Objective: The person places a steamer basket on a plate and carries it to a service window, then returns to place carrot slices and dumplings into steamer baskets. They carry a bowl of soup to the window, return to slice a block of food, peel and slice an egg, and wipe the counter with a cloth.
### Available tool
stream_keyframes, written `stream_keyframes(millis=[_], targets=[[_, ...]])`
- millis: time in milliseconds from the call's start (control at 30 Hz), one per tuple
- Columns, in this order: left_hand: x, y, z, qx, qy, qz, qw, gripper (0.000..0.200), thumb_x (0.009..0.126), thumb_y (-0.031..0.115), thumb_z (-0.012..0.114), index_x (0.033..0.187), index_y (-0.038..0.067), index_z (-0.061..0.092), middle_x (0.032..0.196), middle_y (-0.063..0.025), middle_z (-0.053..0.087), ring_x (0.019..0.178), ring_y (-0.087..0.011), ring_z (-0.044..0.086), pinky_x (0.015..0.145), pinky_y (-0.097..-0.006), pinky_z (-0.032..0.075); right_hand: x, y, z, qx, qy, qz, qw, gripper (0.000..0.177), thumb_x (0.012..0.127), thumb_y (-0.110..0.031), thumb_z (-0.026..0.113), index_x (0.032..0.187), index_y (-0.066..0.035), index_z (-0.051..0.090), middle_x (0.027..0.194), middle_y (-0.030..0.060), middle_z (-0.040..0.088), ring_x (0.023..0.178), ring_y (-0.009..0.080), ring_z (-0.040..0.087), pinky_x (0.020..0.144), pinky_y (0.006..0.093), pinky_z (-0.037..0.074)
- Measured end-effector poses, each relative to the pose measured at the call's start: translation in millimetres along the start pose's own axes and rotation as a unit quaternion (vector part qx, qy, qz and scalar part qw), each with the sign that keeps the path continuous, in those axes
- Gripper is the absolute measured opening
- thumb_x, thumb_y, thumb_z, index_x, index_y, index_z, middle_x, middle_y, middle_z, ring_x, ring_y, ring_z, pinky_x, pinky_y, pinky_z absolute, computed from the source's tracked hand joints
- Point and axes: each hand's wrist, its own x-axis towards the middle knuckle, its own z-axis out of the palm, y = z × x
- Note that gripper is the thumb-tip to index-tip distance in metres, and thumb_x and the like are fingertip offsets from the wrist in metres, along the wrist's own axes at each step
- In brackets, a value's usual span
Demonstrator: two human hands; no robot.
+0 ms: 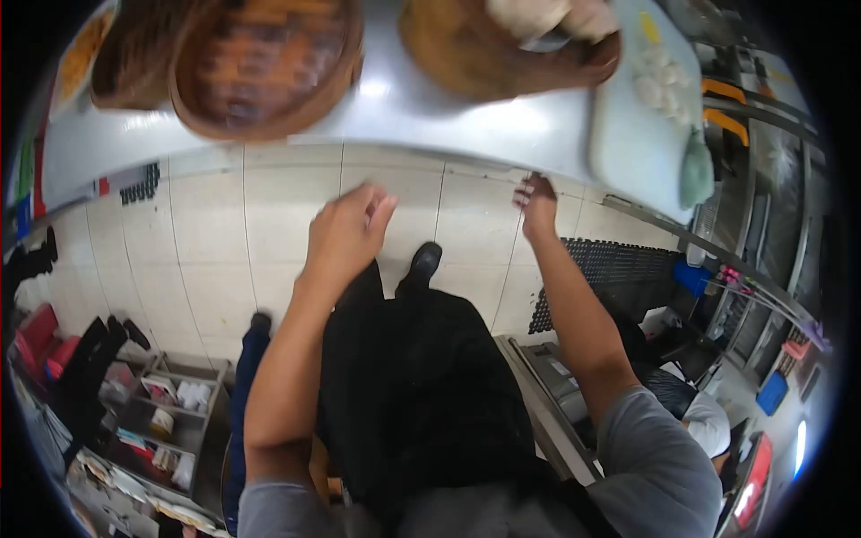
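My left hand (350,229) hangs over the floor in front of the counter, fingers curled in and thumb alongside them. Nothing shows in it. Close to the counter's front edge is my right hand (538,204), also apart from everything, with its fingers bent toward the palm and no object visible. Above the left hand, on the metal counter (386,117), stands a round bamboo steamer (269,63) with a woven surface. A second bamboo steamer (466,54), blurred, bears pale lumps (556,16). Further right lies a white cutting board (628,152) with several small white dough-like pieces (664,81).
A green cloth (696,170) lies at the board's corner. Orange handles (726,108) stick out at right. A black perforated mat (610,264) covers part of the tiled floor (296,197). Shelves (170,412) stand behind at left; another person (704,417) shows at lower right.
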Motion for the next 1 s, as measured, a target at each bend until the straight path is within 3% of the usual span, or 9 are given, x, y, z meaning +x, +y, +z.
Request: stream_keyframes(millis=[100, 200, 333, 367, 400, 533, 633, 700, 1000], targets=[[29.3, -24.8, 40.3, 0.02, 0.004, -0.028, 0.999, 0.02, 0.095, 0.027, 0.062, 0.096, 0.009, 0.069, 0.084, -0.014, 0.072, 0.08, -0.0378, 0.068, 0.073, -0.0464, 0.054, 4.9, -7.8, 27.6, 0.083, 0.021, -0.054, 0.995, 0.027, 0.098, -0.034, 0.059, 0.105, -0.009, 0.054, 0.096, 0.0066, 0.058, 0.077, 0.019, 0.059, 0.065, 0.0351, 0.05], [55.8, -33.5, 74.8, -0.039, 0.012, -0.043, 0.998, 0.02, 0.093, 0.025, 0.06, 0.098, 0.009, 0.07, 0.088, -0.0139, 0.073, 0.084, -0.0366, 0.069, 0.077, -0.0443, 0.055, 19.2, -15.6, 34.1, 0.16, 0.057, -0.096, 0.981, 0.026, 0.097, -0.031, 0.062, 0.103, -0.009, 0.049, 0.095, 0.0057, 0.054, 0.074, 0.0186, 0.057, 0.067, 0.0359, 0.049], [66.9, -32.1, 106.9, -0.131, 0.037, -0.034, 0.99, 0.021, 0.092, 0.022, 0.059, 0.103, 0.009, 0.072, 0.09, -0.0128, 0.073, 0.085, -0.0319, 0.071, 0.08, -0.0404, 0.054, 47.2, -29.3, 18.2, 0.232, 0.139, -0.1, 0.958, 0.021, 0.097, -0.021, 0.059, 0.11, -0.007, 0.049, 0.106, 0.0067, 0.051, 0.084, 0.0194, 0.055, 0.073, 0.0368, 0.053], [63.1, -32.0, 113.8, -0.14, 0.028, -0.045, 0.989, 0.023, 0.094, 0.022, 0.059, 0.105, 0.006, 0.071, 0.089, -0.0112, 0.072, 0.083, -0.0252, 0.069, 0.079, -0.0363, 0.053, 59.1, -27.9, 10.9, 0.23, 0.143, -0.107, 0.957, 0.021, 0.097, -0.021, 0.059, 0.11, -0.007, 0.049, 0.106, 0.0067, 0.051, 0.084, 0.0194, 0.055, 0.073, 0.0368, 0.053], [58.4, -32.5, 119.6, -0.147, 0.019, -0.057, 0.987, 0.025, 0.096, 0.022, 0.059, 0.106, 0.002, 0.07, 0.087, -0.0097, 0.071, 0.081, -0.0186, 0.067, 0.077, -0.0323, 0.051, 69.5, -23.5, 5.2, 0.25, 0.114, -0.104, 0.956, 0.022, 0.097, -0.021, 0.058, 0.112, -0.007, 0.05, 0.106, 0.0063, 0.051, 0.086, 0.0195, 0.055, 0.075, 0.0369, 0.054], [46.3, -46.1, 145.7, -0.154, -0.004, -0.048, 0.987, 0.026, 0.097, 0.022, 0.059, 0.108, 0.001, 0.069, 0.085, -0.0082, 0.069, 0.079, -0.0163, 0.066, 0.076, -0.0313, 0.051, 73.6, -38.1, 20.8, 0.246, 0.083, -0.125, 0.958, 0.021, 0.1, -0.02, 0.058, 0.115, -0.006, 0.052, 0.101, 0.0076, 0.055, 0.082, 0.0193, 0.059, 0.08, 0.0379, 0.056], [37.4, -55.2, 154.7, -0.188, 0.013, -0.051, 0.981, 0.022, 0.094, 0.022, 0.061, 0.102, 0.005, 0.071, 0.082, -0.014, 0.07, 0.076, -0.0276, 0.068, 0.074, -0.0376, 0.053, 86.3, -82.0, 34.1, 0.249, 0.075, -0.181, 0.948, 0.022, 0.098, -0.02, 0.062, 0.117, -0.01, 0.056, 0.102, 0.0059, 0.057, 0.082, 0.0201, 0.06, 0.082, 0.0407, 0.056], [31.3, -61.7, 155.4, -0.186, -0.009, -0.052, 0.981, 0.021, 0.098, 0.019, 0.059, 0.107, 0.002, 0.068, 0.082, -0.0056, 0.067, 0.075, -0.0134, 0.063, 0.071, -0.0296, 0.049, 106.3, -95.7, 36.4, 0.25, 0.057, -0.177, 0.95, 0.026, 0.096, -0.021, 0.064, 0.118, -0.011, 0.057, 0.107, 0.0063, 0.059, 0.086, 0.0197, 0.061, 0.083, 0.0401, 0.056], [14.9, -70.9, 153.2, -0.213, 0.007, -0.094, 0.972, 0.019, 0.098, 0.018, 0.06, 0.111, 0.005, 0.066, 0.076, -0.004, 0.064, 0.066, -0.0114, 0.055, 0.065, -0.0287, 0.046, 128.6, -134.8, 25.5, 0.257, -0.012, -0.187, 0.948, 0.033, 0.097, -0.029, 0.061, 0.125, -0.012, 0.056, 0.118, 0.006, 0.061, 0.098, 0.0197, 0.061, 0.088, 0.0379, 0.054]])
